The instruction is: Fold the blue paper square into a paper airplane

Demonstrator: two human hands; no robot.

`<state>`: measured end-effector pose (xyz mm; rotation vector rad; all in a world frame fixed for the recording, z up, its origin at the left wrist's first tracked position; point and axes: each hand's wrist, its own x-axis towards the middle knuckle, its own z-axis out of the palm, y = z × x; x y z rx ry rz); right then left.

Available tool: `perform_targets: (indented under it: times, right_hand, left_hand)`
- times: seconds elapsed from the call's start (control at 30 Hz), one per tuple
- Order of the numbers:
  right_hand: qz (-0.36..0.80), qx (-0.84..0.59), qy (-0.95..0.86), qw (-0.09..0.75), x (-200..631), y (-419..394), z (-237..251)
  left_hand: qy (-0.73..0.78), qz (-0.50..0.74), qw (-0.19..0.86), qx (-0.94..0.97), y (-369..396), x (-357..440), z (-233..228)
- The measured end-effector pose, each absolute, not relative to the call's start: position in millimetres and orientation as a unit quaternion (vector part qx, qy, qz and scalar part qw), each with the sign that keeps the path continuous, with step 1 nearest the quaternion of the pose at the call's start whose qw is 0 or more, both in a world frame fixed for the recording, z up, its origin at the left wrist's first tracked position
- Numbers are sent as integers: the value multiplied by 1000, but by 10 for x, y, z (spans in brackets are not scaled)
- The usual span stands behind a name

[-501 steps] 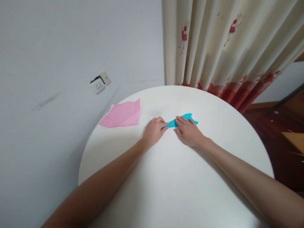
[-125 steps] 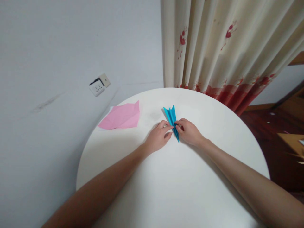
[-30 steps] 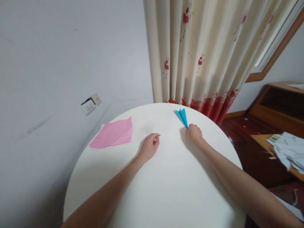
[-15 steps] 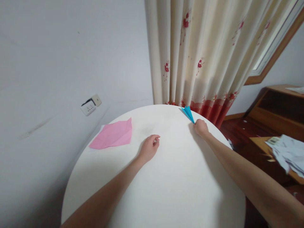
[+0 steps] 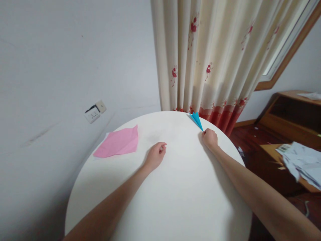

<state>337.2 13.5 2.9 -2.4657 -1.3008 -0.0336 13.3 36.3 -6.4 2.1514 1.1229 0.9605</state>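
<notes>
Blue folded paper [image 5: 196, 119] sits at the far right edge of the white round surface [image 5: 180, 194]; my right hand [image 5: 209, 138] pinches its near tip. My left hand [image 5: 154, 156] rests loosely curled, empty, mid-surface. Pink sheet [image 5: 117, 143] lies far left.

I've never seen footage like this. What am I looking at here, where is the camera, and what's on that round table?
No machine here: a person wears a camera on the head, looking forward and down, so both bare arms reach into view from below. The right hand pinches the tip of a folded blue paper plane near the far edge of the round white table. The left hand rests on the table, loosely curled, holding nothing. A creased pink paper sheet lies to the left. Behind hang a flowered curtain and a wall socket.
</notes>
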Motion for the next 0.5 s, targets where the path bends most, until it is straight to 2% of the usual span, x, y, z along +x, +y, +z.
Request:
perform_targets:
  times: [0.27, 0.5]
  right_hand:
    - [-2, -805, -572, 156, 2529, -167, 31]
    - [15, -714, -681, 163, 1639, -246, 69]
  left_hand:
    - [426, 342, 273, 792, 331, 153, -92]
    - [469, 337, 218, 787, 229, 154, -35]
